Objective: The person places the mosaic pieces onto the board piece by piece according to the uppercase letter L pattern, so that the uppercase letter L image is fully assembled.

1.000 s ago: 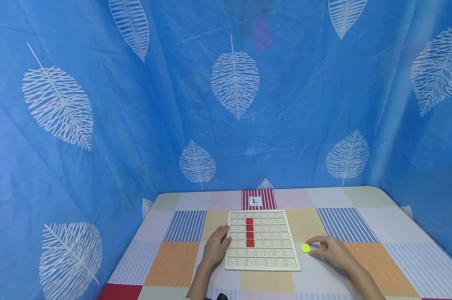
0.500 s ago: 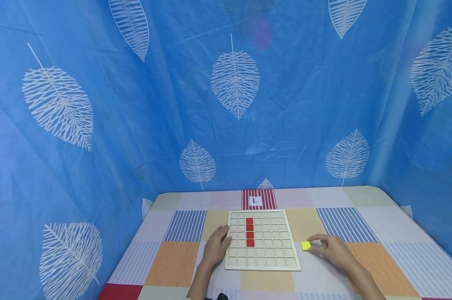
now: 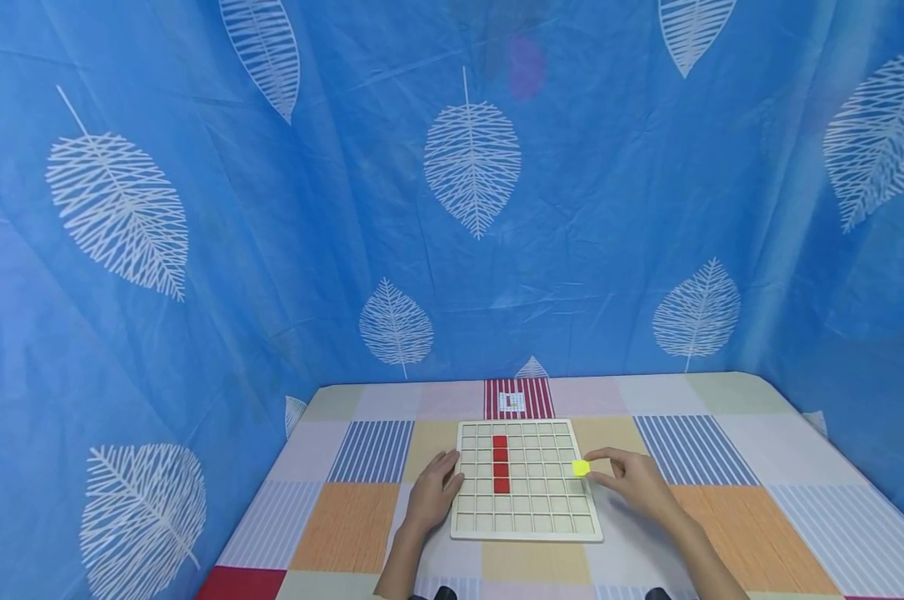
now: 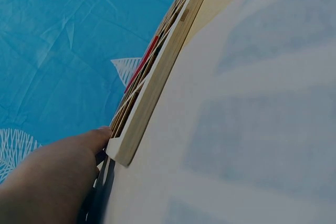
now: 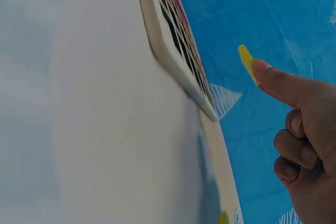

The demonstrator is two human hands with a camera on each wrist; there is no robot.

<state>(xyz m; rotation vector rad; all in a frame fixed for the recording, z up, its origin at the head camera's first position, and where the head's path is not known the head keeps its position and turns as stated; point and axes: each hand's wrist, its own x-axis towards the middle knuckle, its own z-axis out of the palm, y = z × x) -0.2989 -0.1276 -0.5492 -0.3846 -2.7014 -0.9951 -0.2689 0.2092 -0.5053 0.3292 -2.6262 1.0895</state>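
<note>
While the left hand (image 3: 431,496) lies along the left edge of the grid board (image 3: 528,504), touching it with fingers loosely laid and not wrapped around anything, the right hand (image 3: 635,482) pinches a yellow tile (image 3: 581,468) between thumb and forefinger. This tile is at the board's right edge, roughly midway along that side; the right wrist view shows it tilted and raised clear of the board, with the thumb (image 5: 278,80) against it and the other fingers curled in below.

Within the board, four red tiles (image 3: 501,462) fill one unbroken column, third from the left edge, from the second row to the fifth counting from the far side. Just beyond the board's far edge is a small printed card (image 3: 511,402), its markings too small to make out. Beneath the board spreads a patchwork tablecloth (image 3: 365,525) of plain and striped squares, and well behind it hangs a blue curtain (image 3: 571,250) patterned with white leaves.
</note>
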